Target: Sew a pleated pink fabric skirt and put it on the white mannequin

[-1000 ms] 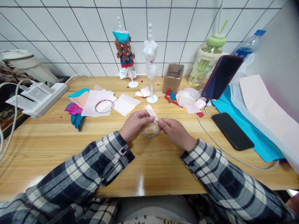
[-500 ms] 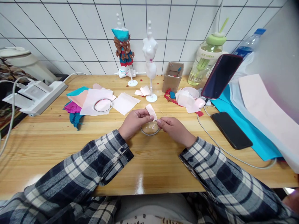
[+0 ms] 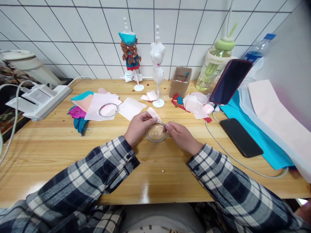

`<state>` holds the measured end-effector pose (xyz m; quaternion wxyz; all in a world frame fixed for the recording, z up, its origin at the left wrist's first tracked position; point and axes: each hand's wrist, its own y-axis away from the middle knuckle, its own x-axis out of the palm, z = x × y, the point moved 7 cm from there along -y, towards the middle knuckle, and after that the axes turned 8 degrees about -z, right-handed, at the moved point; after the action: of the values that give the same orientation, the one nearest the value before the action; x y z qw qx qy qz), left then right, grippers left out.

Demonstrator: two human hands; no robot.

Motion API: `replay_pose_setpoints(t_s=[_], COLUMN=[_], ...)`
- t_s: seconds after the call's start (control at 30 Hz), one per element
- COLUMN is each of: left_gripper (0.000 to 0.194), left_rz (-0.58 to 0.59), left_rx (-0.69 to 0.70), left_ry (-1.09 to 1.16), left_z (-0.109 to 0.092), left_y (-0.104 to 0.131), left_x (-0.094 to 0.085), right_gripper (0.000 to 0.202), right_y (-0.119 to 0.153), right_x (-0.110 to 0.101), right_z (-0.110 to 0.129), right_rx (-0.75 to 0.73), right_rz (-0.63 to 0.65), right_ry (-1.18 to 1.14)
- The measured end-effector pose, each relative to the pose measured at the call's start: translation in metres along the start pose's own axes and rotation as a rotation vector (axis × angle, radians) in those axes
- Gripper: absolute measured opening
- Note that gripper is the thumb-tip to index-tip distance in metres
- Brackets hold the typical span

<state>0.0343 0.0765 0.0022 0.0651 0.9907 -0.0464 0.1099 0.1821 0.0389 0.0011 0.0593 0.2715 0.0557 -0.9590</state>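
My left hand [image 3: 139, 127] pinches a pale pink strip [image 3: 154, 114], which looks like paper or thin cloth, between thumb and fingers. My right hand [image 3: 181, 135] is closed just right of it, with a thin dark tip showing by its fingertips; what it holds I cannot make out. Below and between the hands lies a grey ring [image 3: 156, 141] on the wooden table. Inside that ring are several tiny pink scraps [image 3: 156, 133]. One more small scrap [image 3: 163, 171] lies nearer the table's front edge.
Behind the hands stand a bare white mini mannequin [image 3: 158, 74] and a dressed one [image 3: 130, 53]. Pink sheets [image 3: 132, 108] and a second ring [image 3: 109, 110] lie left. To the right are a cardboard box [image 3: 180, 82], a phone [image 3: 241, 137], a cable and a bottle [image 3: 213, 63].
My hands have drawn slightly apart, and the strip now leans further left. A small pink scrap now shows on the table in front of the ring. The view has tipped slightly upward.
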Motion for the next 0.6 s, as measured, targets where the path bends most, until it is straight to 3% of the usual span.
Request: replay_pose_setpoints(t_s=[0.1,0.27,0.6], left_gripper=[0.021,0.020,0.019], left_rz=[-0.055,-0.038,0.009], left_rx=[-0.043,-0.175,-0.215], left_ry=[0.155,0.287,0.318], left_z=[-0.002,0.004,0.012], left_y=[0.006,0.016,0.019], left_x=[0.003,0.015,0.019], right_gripper=[0.029,0.022,0.024], right_y=[0.005,0.014,0.016], right_x=[0.005,0.017,0.018], right_z=[0.007,0.016,0.019], right_rx=[-0.032,-0.064,-0.048], right_rz=[-0.005,0.082,0.084], right_ry=[-0.015,-0.083,-0.140])
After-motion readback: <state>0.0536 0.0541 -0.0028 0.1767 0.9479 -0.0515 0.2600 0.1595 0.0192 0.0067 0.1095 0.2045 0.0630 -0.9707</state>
